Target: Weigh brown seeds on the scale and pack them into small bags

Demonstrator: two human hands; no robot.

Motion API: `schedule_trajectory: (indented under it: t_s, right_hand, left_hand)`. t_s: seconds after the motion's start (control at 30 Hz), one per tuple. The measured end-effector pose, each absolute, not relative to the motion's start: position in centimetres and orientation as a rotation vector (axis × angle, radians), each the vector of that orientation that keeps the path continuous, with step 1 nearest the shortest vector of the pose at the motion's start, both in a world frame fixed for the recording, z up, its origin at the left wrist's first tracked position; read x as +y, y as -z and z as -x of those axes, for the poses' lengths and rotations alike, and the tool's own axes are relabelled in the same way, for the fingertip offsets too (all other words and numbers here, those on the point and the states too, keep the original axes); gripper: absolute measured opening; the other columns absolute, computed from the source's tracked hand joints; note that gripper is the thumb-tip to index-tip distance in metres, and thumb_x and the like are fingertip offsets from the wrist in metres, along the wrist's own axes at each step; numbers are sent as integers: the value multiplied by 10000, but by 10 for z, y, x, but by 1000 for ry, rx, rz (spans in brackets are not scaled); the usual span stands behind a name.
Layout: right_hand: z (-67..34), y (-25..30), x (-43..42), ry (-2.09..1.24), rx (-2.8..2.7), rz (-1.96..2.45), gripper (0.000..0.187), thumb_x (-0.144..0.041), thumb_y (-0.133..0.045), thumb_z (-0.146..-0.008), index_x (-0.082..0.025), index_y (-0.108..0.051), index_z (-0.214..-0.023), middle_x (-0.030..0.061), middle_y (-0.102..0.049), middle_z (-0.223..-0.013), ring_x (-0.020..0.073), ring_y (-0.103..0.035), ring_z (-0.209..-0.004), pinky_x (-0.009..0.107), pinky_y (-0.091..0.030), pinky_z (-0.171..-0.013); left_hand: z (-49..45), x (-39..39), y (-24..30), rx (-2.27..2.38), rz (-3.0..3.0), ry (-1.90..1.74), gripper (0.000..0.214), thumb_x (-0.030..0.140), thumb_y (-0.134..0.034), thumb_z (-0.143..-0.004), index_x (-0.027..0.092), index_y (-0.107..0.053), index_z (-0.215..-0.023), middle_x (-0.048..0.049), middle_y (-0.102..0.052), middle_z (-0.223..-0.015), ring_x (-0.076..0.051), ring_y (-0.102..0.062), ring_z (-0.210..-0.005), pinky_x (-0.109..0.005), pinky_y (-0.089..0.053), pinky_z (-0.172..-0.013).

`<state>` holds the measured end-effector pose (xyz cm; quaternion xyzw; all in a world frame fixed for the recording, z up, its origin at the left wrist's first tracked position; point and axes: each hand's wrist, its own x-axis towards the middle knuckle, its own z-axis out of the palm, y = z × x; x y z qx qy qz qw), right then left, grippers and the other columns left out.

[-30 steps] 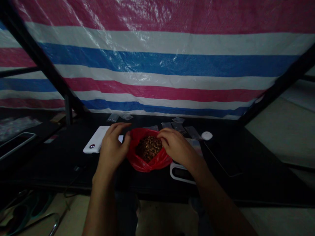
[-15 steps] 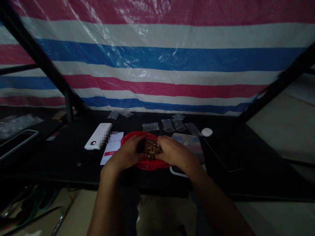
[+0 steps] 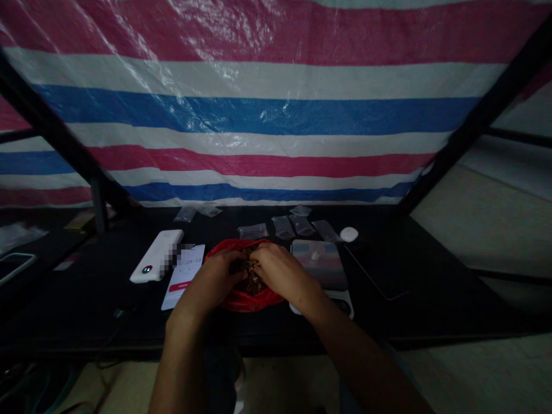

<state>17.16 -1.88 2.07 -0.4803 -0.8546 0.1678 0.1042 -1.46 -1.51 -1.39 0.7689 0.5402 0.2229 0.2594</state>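
A red plastic bag [image 3: 254, 303] lies spread at the table's front, filled with small brown-gold pieces [image 3: 253, 283] whose exact kind is too dim to make out. My left hand [image 3: 219, 275] reaches over the bag's left rim, thumb and fingers apart, tips over the pieces. From the right, my right hand [image 3: 278, 269] dips in with fingers curled together among the pieces. Its fingertips are partly hidden, so what they pinch does not show. Just right of the bag is a white-edged scale-like device [image 3: 321, 267] with a silvery top, partly behind my right forearm.
A phone with a lit screen [image 3: 183, 279] and a white power bank [image 3: 157, 256] lie left of the bag. Several small clear bags [image 3: 282, 227] are spread behind it. Rightward are a round white object [image 3: 349, 234] and a dark flat tablet [image 3: 377, 270]. Striped sheeting [image 3: 259, 115] hangs behind.
The view has shifted, so the table's things appear further left and lower. My right hand has moved further over the pieces, nearer my left hand, and its fingers are more curled.
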Motion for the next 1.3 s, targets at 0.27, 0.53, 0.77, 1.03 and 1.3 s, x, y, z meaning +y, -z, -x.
schedule_trajectory:
  t_s: [0.27,0.53,0.77,1.03,1.3]
  right_hand:
    - [-167,-24,-21,-483,-2501,1448,215,-119,-551,-934,-163,-742,-1022,127,-766,-1045,245,-732,-992,308,-523,-801]
    - [-173,-21,-18,-507,-2498,1374,193,-102,-591,-915,-168,-733,-1028,111,-750,-1059,229,-702,-1029,311,-506,-861]
    - [-173,-15,-17,-437,-2541,1327,228,-187,-732,-870,-157,-738,-1096,126,-709,-1155,248,-642,-1126,343,-490,-963]
    - [-170,-22,-15,-494,-2549,1392,136,-168,-695,-897,-170,-764,-1015,118,-757,-1079,244,-700,-1046,311,-511,-885]
    - [-174,-21,-14,-503,-2508,1408,160,-133,-636,-921,-170,-775,-991,118,-772,-1050,234,-717,-1012,285,-492,-824]
  left_hand:
    - [12,-17,4,1528,-2079,-676,269,204,-639,-776,248,-796,-991,-93,-797,-1020,-320,-740,-963,-460,-539,-974]
    - [14,-16,3,1495,-2080,-638,359,139,-620,-763,229,-775,-1073,-100,-766,-1100,-304,-713,-1035,-464,-523,-1016]
    - [12,-16,14,1451,-2101,-652,362,137,-686,-739,217,-741,-1088,-110,-726,-1153,-300,-679,-1075,-463,-516,-1012]
    - [5,-18,7,1467,-2081,-585,242,139,-629,-783,212,-746,-981,-101,-772,-1065,-305,-714,-995,-432,-530,-941]
    - [2,-18,3,1489,-2128,-604,207,179,-581,-839,215,-747,-958,-86,-780,-1023,-286,-722,-949,-406,-536,-906]
